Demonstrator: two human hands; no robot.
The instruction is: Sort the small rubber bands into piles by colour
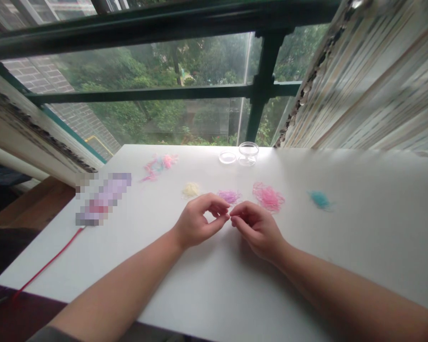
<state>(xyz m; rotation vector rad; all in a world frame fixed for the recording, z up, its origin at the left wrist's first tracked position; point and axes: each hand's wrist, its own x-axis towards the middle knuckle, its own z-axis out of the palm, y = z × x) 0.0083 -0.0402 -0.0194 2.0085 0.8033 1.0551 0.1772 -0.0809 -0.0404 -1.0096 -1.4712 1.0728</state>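
Note:
My left hand point(203, 218) and my right hand point(255, 227) meet fingertip to fingertip above the table. Thumb and forefinger of each are drawn together in a pinch. Whatever lies between the fingertips is too small to make out. Just behind the fingers is a purple pile point(229, 196) of thin, small bands, partly hidden by my hands. A pink pile point(268, 196) of similar thin loops spreads behind my right hand. Behind my left hand sits a pale yellow pile point(190, 190). Farther right is a teal pile point(320, 199).
A mixed pink and blue pile point(160, 164) lies at the back left of the white table point(185, 294). A clear round container point(248, 153) and clear lid point(227, 157) stand at the back edge. At left, a blurred-out purple object point(109, 197) has a red cord point(50, 261).

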